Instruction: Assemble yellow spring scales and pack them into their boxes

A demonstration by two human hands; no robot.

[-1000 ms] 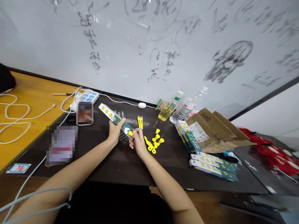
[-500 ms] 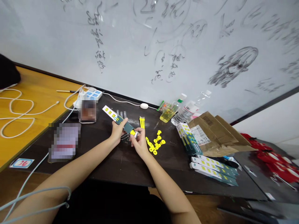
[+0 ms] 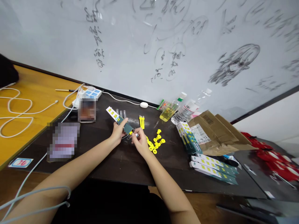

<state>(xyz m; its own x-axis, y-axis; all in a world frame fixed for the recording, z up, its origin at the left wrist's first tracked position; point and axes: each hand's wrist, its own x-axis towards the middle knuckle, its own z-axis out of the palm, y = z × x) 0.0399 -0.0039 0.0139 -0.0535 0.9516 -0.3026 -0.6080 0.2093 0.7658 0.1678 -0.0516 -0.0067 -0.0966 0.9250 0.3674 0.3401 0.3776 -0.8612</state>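
My left hand (image 3: 118, 130) is wrapped round a slim white-and-dark-green cardboard box (image 3: 113, 114), which slants down toward the right. The fingers of my right hand (image 3: 139, 139) are closed at the lower end of that box, around its white end flap. A small yellow piece (image 3: 130, 133) shows at this end; how far it sits inside is hidden by my fingers. Just beyond the box lie several clear tubes (image 3: 121, 114). Yellow sticks (image 3: 141, 121) rest side by side past my right hand, and loose yellow round parts (image 3: 158, 137) are scattered to its right.
Flat slim boxes (image 3: 213, 170) lie at the right, near more upright ones (image 3: 188, 137) and an open brown carton (image 3: 210, 130). Behind stand a bottle of yellow liquid (image 3: 168, 113) and a water bottle (image 3: 184, 113). A power strip (image 3: 92, 93) and phone (image 3: 64, 141) are at left.
The yellow piece shows less at the box's lower end than before. The box's upper end has shifted slightly right, and my right hand remains at the lower end.
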